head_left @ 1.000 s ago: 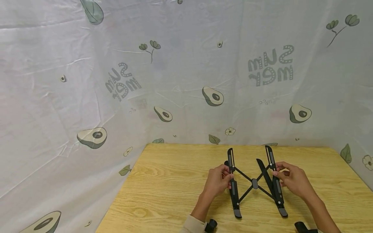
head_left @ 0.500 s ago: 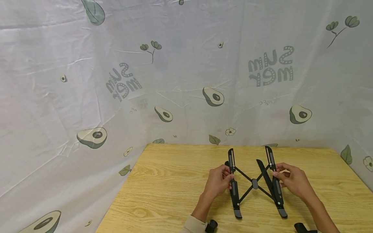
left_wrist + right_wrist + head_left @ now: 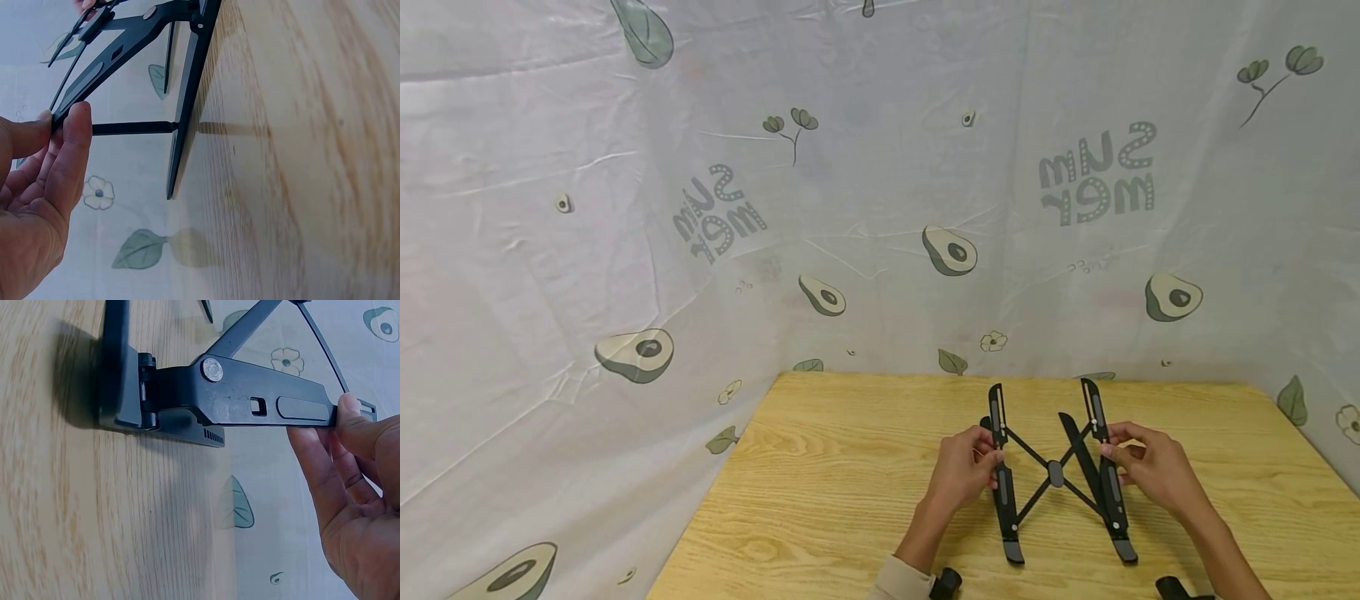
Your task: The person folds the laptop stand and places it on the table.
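A black folding laptop stand (image 3: pixel 1056 474) stands unfolded on the wooden table, its two long side arms joined by crossed bars with a grey oval hub. My left hand (image 3: pixel 961 468) pinches the left side arm around its middle, thumb on the near face. On the opposite side, my right hand (image 3: pixel 1156 468) pinches the right side arm (image 3: pixel 269 394) between thumb and fingers. In the left wrist view, a thin strut runs from the held arm to the base leg (image 3: pixel 184 106), which lies along the tabletop. Grey pads line the upper faces of both arms.
The wood-grain table (image 3: pixel 820 500) extends well to the left of the stand. Behind and beside it hangs a pale curtain (image 3: pixel 880 183) printed with avocados, leaves and lettering. Black wrist devices (image 3: pixel 946 582) show at the lower edge.
The stand's two side arms have drawn very slightly closer together, with both hands keeping their pinch. The head view has shifted a little.
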Demonstrator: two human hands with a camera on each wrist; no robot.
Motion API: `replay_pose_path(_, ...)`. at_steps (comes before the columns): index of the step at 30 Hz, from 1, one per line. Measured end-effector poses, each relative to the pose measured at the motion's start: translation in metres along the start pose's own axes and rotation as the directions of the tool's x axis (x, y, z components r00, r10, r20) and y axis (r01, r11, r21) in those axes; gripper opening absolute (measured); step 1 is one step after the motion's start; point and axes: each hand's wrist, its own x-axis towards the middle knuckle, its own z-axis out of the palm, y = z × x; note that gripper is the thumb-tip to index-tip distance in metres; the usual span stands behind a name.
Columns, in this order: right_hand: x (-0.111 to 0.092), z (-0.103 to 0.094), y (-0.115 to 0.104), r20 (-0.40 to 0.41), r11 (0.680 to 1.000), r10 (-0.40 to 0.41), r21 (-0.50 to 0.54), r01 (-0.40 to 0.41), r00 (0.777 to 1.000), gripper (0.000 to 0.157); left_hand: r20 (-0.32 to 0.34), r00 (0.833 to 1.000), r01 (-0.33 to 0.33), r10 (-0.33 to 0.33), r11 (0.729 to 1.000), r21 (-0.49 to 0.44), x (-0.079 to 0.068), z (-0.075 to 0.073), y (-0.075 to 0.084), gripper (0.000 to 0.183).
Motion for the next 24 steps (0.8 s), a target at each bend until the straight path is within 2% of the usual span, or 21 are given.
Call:
replay_pose_path(8,-0.0011,0.0004,-0.0006,0.006,1.000,0.006,-0.004,-0.006,1.000,0.035,0.007,1.000,-0.002,0.002,1.000,-0.002,-0.0005,0.0013,0.0003,0.007)
replay_pose_path(20,-0.0013,0.0024,-0.0019,-0.006,1.000,-0.005,-0.014,0.005,1.000,0.032,-0.001,0.999,-0.043,0.043,0.999,-0.015,-0.0006,0.0027,-0.0018,0.007)
replay_pose_path(24,-0.0006,0.0036,-0.0030,-0.004,1.000,-0.005,-0.007,0.005,1.000,0.032,-0.001,1.000,-0.028,0.028,0.999,-0.022,0.0005,0.0036,-0.0014,0.007)
